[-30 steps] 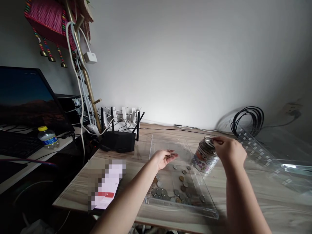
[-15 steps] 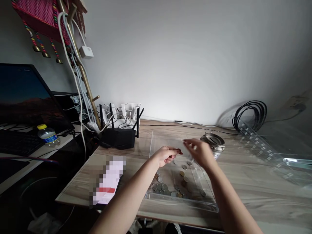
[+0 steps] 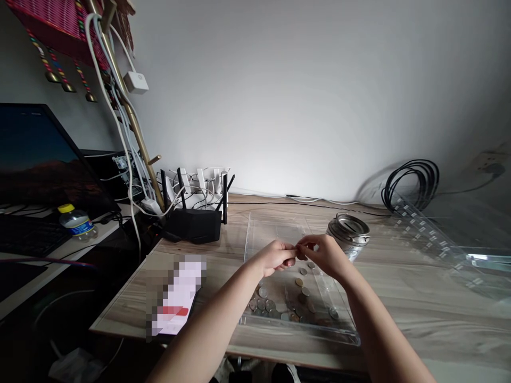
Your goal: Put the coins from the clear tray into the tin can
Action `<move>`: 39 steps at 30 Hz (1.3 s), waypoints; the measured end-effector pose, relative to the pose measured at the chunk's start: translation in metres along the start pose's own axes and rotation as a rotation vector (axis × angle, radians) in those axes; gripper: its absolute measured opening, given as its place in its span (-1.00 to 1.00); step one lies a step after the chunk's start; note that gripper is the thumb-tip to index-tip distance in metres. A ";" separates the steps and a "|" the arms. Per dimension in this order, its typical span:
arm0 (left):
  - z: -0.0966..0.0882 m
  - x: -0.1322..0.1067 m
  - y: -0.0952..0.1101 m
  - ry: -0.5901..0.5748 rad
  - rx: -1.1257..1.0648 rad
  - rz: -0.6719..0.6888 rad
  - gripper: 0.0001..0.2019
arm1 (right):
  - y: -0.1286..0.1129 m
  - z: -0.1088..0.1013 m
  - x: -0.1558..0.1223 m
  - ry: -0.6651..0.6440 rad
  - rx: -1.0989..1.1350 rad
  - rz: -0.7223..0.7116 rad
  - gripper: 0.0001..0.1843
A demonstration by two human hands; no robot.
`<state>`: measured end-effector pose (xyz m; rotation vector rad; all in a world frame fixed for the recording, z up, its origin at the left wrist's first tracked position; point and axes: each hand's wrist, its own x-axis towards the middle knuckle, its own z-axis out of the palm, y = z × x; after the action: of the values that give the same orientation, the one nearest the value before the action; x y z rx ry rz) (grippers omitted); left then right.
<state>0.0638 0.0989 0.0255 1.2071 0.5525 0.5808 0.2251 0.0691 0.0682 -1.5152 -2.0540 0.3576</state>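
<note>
Over a clear plastic tray (image 3: pixel 246 239), my two hands meet at the fingertips. My left hand (image 3: pixel 277 257) is closed in a pinch on a coin, now mostly covered by the fingers. The fingers of my right hand (image 3: pixel 321 253) are closed too, pinching at the same coin from the right side. Below them, several loose coins (image 3: pixel 270 305) lie in the tray, most of them silver and bunched along its near side. A brassy coin (image 3: pixel 299 282) rests nearer the middle. Just behind my right hand stands a metal tin (image 3: pixel 348 234) with a slot in its lid.
A black router (image 3: pixel 195 226) with antennas stands at the back left, a phone (image 3: pixel 181 295) in front of it. Clear plastic trays or lids (image 3: pixel 443 250) lie at the right, by a coiled black cable (image 3: pixel 411 186). A bottle (image 3: pixel 77 223) stands by the laptop (image 3: pixel 40 159).
My right hand has come down and left from beside the tin to my left fingertips, closing at the coin. The left hand stays nearly in place; the view shifts slightly.
</note>
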 end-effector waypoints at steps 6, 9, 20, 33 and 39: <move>0.000 0.003 -0.001 0.186 -0.060 0.010 -0.72 | -0.009 0.006 -0.001 0.013 0.023 -0.047 -0.74; -0.003 0.003 -0.001 0.145 -0.137 -0.033 -0.71 | -0.008 0.004 -0.003 0.125 -0.061 -0.003 -0.76; -0.016 0.013 -0.009 0.239 -0.339 -0.095 -0.82 | 0.073 -0.068 0.003 0.579 -0.357 0.516 -0.72; -0.010 0.005 -0.001 0.264 -0.162 0.064 -0.73 | 0.008 -0.005 0.001 0.416 -0.094 -0.096 -0.67; -0.009 0.007 -0.003 0.310 -0.133 0.062 -0.73 | 0.001 0.025 0.016 -0.046 0.341 -0.078 -0.66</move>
<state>0.0629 0.1091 0.0197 1.0166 0.7271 0.8523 0.2078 0.0870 0.0517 -1.2282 -1.9595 0.6788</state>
